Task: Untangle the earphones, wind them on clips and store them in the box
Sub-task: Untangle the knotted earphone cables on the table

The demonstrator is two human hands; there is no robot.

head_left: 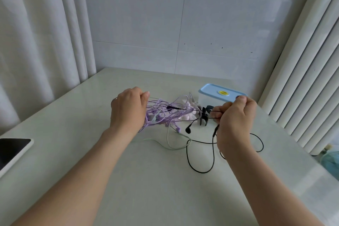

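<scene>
Stretching between both hands (128, 110) (233, 123): tangled earphones (162, 118)

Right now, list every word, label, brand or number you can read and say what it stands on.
No text can be read.
A yellow oval sticker on the blue lid of the box: dark marks, too small and blurred to read.
The tablet: screen dark, nothing shown.
The purple earphones and black earphones: no lettering visible.

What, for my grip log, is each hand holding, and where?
Left hand grips the purple tangle at its left side; right hand pinches the black earphones by the cable.
</scene>
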